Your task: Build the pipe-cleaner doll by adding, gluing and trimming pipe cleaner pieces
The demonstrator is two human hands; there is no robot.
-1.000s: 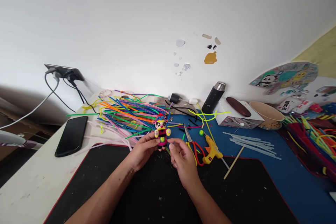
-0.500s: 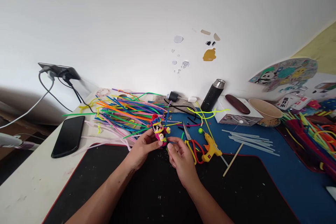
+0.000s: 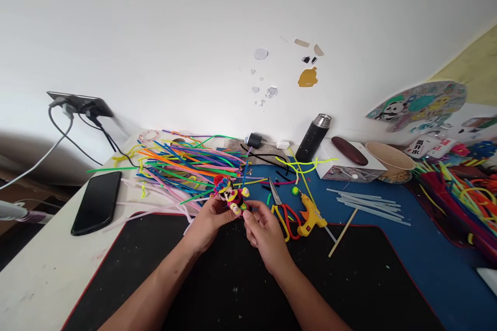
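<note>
A small pipe-cleaner doll [image 3: 229,194] in red, yellow and blue lies tilted to the left between my two hands, above the black mat [image 3: 233,289]. My left hand [image 3: 207,220] is closed around its lower left side. My right hand [image 3: 264,232] pinches the doll's base with thumb and fingertips. Just behind the doll spreads a heap of coloured pipe cleaners [image 3: 182,165].
Scissors with red and yellow handles [image 3: 281,207] and a yellow glue gun [image 3: 308,214] lie right of my hands. Glue sticks [image 3: 365,201], a wooden stick [image 3: 344,232], a black flask [image 3: 313,138], a paper bowl [image 3: 390,160] and more pipe cleaners [image 3: 458,186] sit further right. A black phone [image 3: 97,201] lies left.
The doll stood upright in my hands a second ago; it has tipped over to the left and sunk lower. Both hands stayed in place on it.
</note>
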